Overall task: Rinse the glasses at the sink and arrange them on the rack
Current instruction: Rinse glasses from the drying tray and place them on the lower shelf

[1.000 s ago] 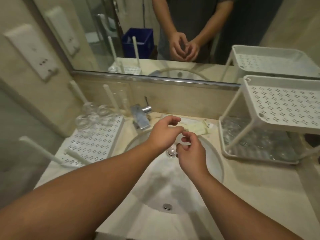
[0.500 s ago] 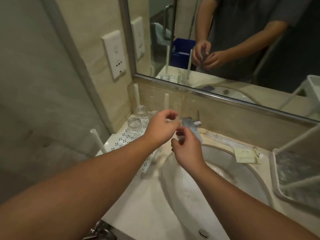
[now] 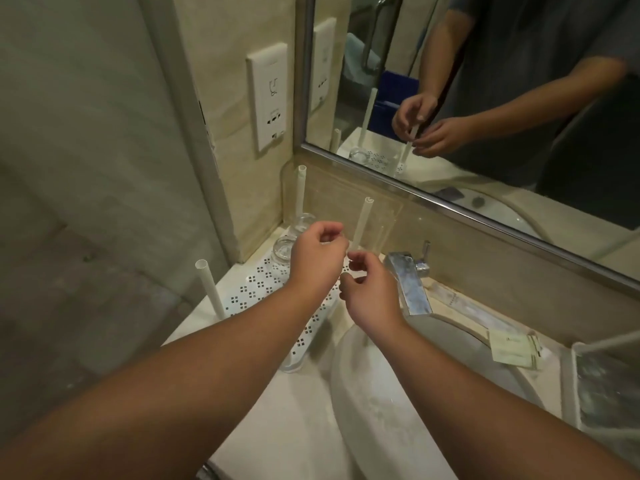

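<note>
Both hands are raised over the right edge of the white perforated rack [image 3: 263, 289], left of the sink [image 3: 398, 410]. My left hand [image 3: 315, 258] and my right hand [image 3: 370, 292] have their fingers curled toward each other around a small clear glass [image 3: 344, 263], which is barely visible between the fingertips. They are close to the rack's back right post [image 3: 362, 223]. Two clear glasses [image 3: 285, 251] stand upside down at the rack's back left corner.
White posts [image 3: 209, 289] rise from the rack's corners. A chrome faucet [image 3: 408, 285] sits just right of my hands. A paper packet [image 3: 516, 349] lies behind the basin. A second rack [image 3: 571, 375] holding glasses stands at the far right. A mirror and a wall socket [image 3: 272, 98] are behind.
Both hands have moved from over the sink's drain up and left to the left rack, holding the glass between them. The view has swung left, toward that rack.
</note>
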Available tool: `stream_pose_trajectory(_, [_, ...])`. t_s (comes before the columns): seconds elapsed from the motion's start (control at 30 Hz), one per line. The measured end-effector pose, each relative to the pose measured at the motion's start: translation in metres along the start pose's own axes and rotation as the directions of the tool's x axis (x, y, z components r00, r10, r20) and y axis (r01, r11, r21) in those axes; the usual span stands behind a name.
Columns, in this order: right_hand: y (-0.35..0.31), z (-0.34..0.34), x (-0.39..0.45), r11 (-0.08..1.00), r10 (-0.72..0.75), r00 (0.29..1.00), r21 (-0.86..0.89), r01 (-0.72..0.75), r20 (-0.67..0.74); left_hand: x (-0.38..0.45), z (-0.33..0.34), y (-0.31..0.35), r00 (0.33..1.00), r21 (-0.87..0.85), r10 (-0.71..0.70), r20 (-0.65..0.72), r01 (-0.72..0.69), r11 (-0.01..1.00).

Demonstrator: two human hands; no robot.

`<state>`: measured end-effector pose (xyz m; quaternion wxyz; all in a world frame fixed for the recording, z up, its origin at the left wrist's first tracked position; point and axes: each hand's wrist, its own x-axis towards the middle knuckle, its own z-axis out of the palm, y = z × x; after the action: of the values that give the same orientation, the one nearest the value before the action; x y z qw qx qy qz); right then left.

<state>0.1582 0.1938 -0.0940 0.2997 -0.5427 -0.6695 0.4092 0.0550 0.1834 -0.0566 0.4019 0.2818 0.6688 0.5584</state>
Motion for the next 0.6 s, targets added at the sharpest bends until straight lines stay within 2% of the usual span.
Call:
stream_pose_trajectory(0.13, [-0.004,0.02,0.018,0.996,-0.059,0.994,-0.064,0.065,0.096,0.013,-0.009,-0.001,0.986,-0.175,-0.133,-0.101,0.114,0.978])
stream_pose_trajectory(0.2, [-0.005,0.031,0.027,0.992,-0.065,0.982,-0.099,0.083,0.177,0.018,-0.014,-0.003,0.952,-0.334,-0.256,-0.165,0.19,0.923])
stream_pose_trajectory(0.3, [-0.006,0.045,0.04,0.964,-0.116,0.95,-0.197,0.178,0.289,0.025,-0.023,-0.005,0.888,-0.48,-0.377,-0.264,0.218,0.85])
stream_pose_trajectory(0.43, [-0.009,0.059,0.056,0.912,-0.178,0.887,-0.267,0.311,0.426,0.031,-0.029,-0.006,0.837,-0.54,-0.427,-0.341,0.197,0.819])
stream_pose_trajectory(0.6, [-0.012,0.07,0.069,0.841,-0.081,0.825,-0.406,0.357,0.559,0.034,-0.033,-0.009,0.806,-0.499,-0.455,-0.379,0.236,0.834])
